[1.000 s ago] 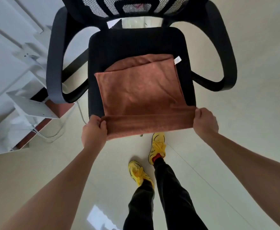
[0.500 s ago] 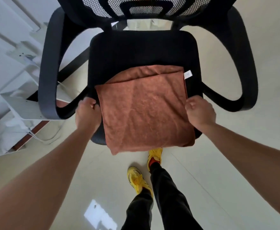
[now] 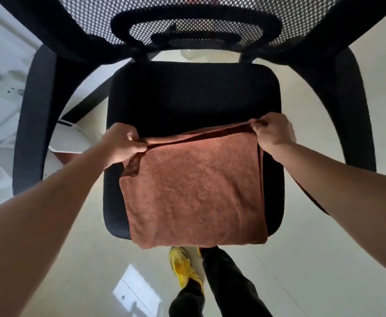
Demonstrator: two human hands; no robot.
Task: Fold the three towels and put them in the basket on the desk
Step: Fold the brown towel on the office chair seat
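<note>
From the head camera we see the brown towel [image 3: 194, 191] lying folded on the black chair seat [image 3: 194, 94] at centre frame, its lower edge overhanging the seat front. The left hand [image 3: 123, 145] pinches the towel's upper-left corner, and the right hand [image 3: 272, 131] pinches its upper-right corner.

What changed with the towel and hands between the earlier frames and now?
Both hands carried the near edge of the brown towel away from the person, folding it over. The left hand and right hand now pinch its far corners instead of the edge at the seat's front. Both keep their grip, and the towel stays on the black chair seat.
</note>
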